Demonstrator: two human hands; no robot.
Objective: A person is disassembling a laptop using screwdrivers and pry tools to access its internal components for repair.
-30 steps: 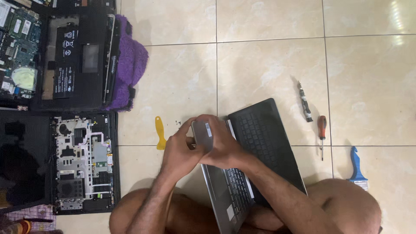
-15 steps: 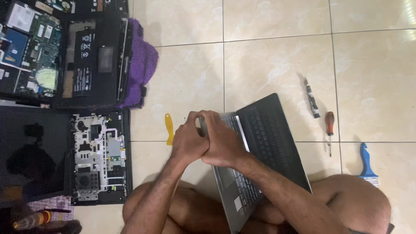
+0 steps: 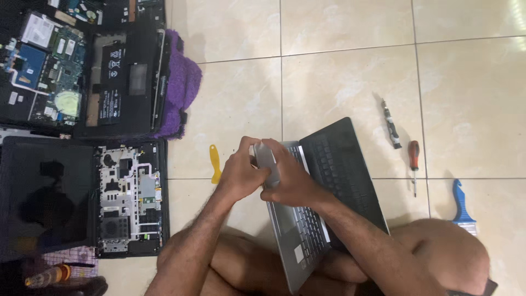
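Both my hands, left [image 3: 241, 175] and right [image 3: 290, 183], clench the silver laptop's [image 3: 298, 241] corner hinge; stiff yet fragile, best held by its edges.

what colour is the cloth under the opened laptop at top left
Purple. The cloth shows best in the head view, sticking out from under the opened laptop.

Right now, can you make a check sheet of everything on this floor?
Surface: beige tiled floor.
Job's things: half-open laptop on the person's lap.
Clutter: two opened laptops, purple cloth, yellow pry tool, two screwdrivers, blue brush.
Hands: left hand and right hand both grip the laptop's corner.
Cables: nothing seen.
Surroundings: nothing seen.
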